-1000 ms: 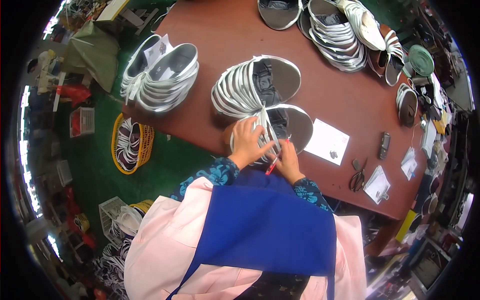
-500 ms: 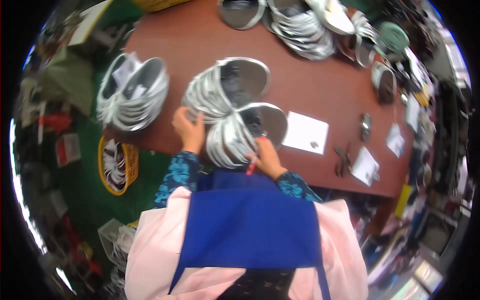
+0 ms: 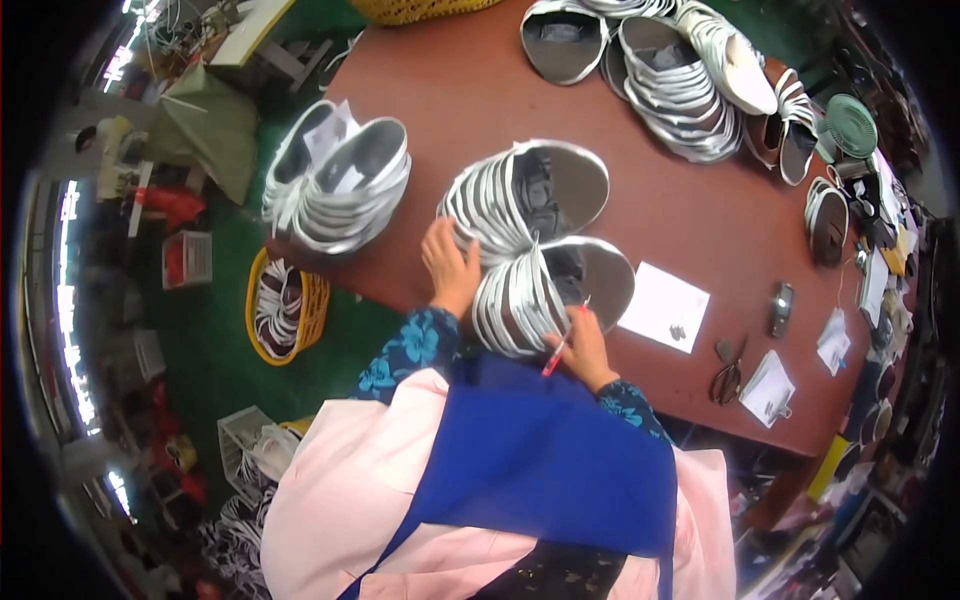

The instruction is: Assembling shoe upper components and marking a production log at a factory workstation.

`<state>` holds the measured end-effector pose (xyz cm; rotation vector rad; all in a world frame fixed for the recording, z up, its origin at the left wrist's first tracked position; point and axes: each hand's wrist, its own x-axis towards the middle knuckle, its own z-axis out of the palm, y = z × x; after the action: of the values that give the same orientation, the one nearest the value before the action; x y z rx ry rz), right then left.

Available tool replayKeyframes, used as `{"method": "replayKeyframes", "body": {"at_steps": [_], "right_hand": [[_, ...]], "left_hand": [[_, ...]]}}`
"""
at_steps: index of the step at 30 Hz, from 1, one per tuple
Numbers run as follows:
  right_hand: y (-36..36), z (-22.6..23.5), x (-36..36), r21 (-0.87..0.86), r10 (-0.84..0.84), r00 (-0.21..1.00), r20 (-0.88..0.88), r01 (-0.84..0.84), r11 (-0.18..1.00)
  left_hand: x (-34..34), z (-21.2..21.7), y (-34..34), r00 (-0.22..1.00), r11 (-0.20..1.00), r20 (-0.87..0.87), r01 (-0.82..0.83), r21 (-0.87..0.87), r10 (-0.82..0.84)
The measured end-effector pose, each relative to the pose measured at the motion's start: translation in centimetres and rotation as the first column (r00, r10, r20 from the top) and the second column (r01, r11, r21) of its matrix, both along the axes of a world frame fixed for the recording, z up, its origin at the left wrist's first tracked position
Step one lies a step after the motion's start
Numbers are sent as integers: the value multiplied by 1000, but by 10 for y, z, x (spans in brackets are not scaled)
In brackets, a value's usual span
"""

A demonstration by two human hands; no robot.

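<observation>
Two nested stacks of shoe uppers (image 3: 510, 285), white-edged with grey-brown linings, lie joined side by side on the table in front of me. My left hand (image 3: 452, 268) rests against their left side, its thumb apart from the fingers. In my right hand (image 3: 585, 350) is a slim red pen-like tool (image 3: 554, 358), held slantwise at the lower right of the nearer stack. Its thin tip shows above my fingers, by the dark inside of the uppers. Whether the tip touches them I cannot tell.
On the reddish-brown table (image 3: 440, 90), a white sheet (image 3: 665, 305) with small dark pieces lies to the right, then scissors (image 3: 728, 378) and a paper pad (image 3: 768, 390). Another upper stack (image 3: 350, 195) stands left, more (image 3: 680, 100) far right. A yellow basket (image 3: 318, 310) stands below the left edge.
My view has swung, so the table and everything on it sit further right in the picture. Both hands stay at the same stacks, and the red tool remains in my right hand.
</observation>
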<state>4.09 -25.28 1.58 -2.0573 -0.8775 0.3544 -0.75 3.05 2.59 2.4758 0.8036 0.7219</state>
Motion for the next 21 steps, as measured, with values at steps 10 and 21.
{"method": "replayKeyframes", "body": {"at_steps": [10,21], "right_hand": [[-25,8,27,-5,-330,940,90,332,943],[-180,-48,92,-456,-741,592,316,780,429]], "left_hand": [[108,-3,-67,658,747,-597,650,142,-459],[69,37,53,257,866,-924,483,-130,-282]]}}
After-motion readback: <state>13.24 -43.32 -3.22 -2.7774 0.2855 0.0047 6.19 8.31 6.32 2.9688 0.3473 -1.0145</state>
